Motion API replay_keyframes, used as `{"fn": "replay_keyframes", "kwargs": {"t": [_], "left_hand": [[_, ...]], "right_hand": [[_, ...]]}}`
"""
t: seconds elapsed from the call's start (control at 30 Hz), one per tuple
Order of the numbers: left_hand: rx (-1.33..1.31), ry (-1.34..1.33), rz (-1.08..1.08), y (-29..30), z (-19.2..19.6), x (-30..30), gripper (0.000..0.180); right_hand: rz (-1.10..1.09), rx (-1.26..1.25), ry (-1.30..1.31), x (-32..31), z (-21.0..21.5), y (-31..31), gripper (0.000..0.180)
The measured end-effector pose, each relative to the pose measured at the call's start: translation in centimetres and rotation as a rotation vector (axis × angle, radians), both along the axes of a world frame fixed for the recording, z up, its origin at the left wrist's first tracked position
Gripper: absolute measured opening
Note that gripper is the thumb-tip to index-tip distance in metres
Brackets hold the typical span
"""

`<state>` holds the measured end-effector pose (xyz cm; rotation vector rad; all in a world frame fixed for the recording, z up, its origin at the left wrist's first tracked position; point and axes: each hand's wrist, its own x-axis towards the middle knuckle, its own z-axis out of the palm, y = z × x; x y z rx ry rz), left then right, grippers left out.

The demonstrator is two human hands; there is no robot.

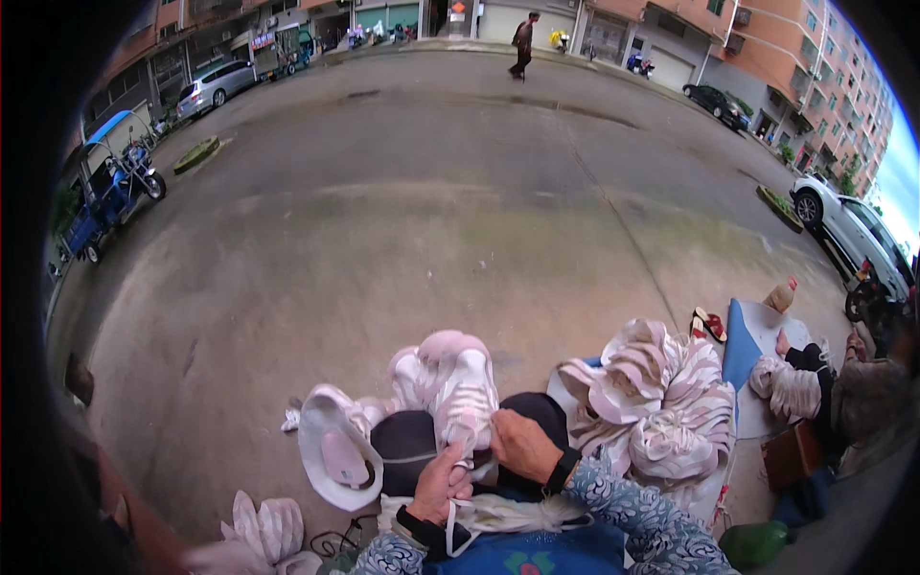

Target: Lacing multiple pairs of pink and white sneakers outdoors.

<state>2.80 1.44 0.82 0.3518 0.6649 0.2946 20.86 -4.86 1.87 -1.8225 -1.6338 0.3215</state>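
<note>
A white and pink shoe upper point(466, 388) rests between my knees, its toe away from me and laces crossing its front. My left hand point(441, 487) is closed, pinching the near end of this upper; a loose white strand hangs by its wrist. My right hand point(525, 447) is curled into a fist against the upper's right edge, and what its fingers hold is hidden. A bundle of white shoelaces point(537, 514) lies across my lap, over a blue apron point(537, 551). Beside my left knee, another upper point(340, 450) has its opening toward me.
A large heap of pink and white uppers point(661, 393) lies at my right, with more uppers point(264, 532) at lower left. Red sandals point(709, 324) lie beyond the heap. Another person point(867, 383) sits far right. A walker point(522, 45) is on the road, and vehicles stand around it.
</note>
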Motion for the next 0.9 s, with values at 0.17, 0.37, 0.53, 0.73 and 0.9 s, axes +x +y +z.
{"fn": "replay_keyframes", "kwargs": {"t": [0.17,0.37,0.53,0.73,0.9], "left_hand": [[0.378,0.175,0.013,-1.0,1.8,-3.4,0.025],[0.649,0.234,0.016,-1.5,5.4,-5.9,0.029],[0.726,0.309,-0.088,-1.1,8.1,-7.0,0.03],[0.551,0.141,-0.273,-2.5,9.9,-7.1,0.027],[0.479,-0.003,-0.375,-4.1,8.9,-4.8,0.027]], "right_hand": [[-0.046,0.041,0.034,-0.1,1.2,-1.7,0.018],[0.024,-0.257,0.381,-1.5,4.8,-4.1,0.014],[0.092,-0.429,0.701,-3.2,6.2,-4.0,0.021],[0.17,-0.601,1.187,-4.2,5.4,-3.2,0.032],[0.011,-0.561,1.791,-4.8,4.6,-2.6,0.039]]}}
